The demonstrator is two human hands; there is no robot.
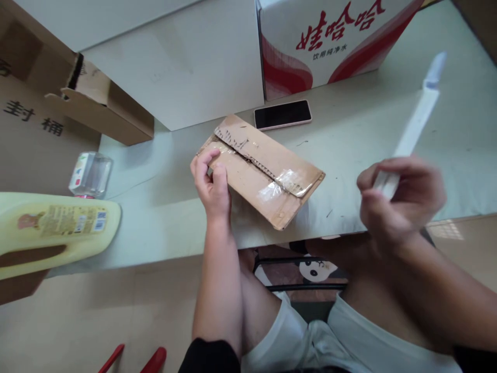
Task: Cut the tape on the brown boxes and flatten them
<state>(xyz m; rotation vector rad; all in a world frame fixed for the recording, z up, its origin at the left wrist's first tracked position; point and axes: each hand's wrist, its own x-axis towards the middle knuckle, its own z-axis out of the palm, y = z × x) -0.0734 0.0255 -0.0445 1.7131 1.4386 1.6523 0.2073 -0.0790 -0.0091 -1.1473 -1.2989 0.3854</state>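
The pale table extends under and past both grips, its near edge running just this side of the flat package and beneath both forearms; a broad stretch of tabletop lies between the package and the right grip and continues beyond it. The big white box stands beyond the left grip, limiting room on the far side; the large brown carton is well to that grip's left. Beyond and between the two grips stands the red-and-white carton, its contents hidden. The yellow jug is left of the left grip, its fill level impossible to tell; the smaller brown carton sits farther off on that side, its inside out of sight. The left hand pinches the left end of the flat cardboard package, whose flap shows a ragged edge and shiny tape; what it contains is hidden. The clear container is left of this grip, the phone just beyond the package. The right hand closes around the blurred white knife-like tool, its tip pointing away, well apart from the package.
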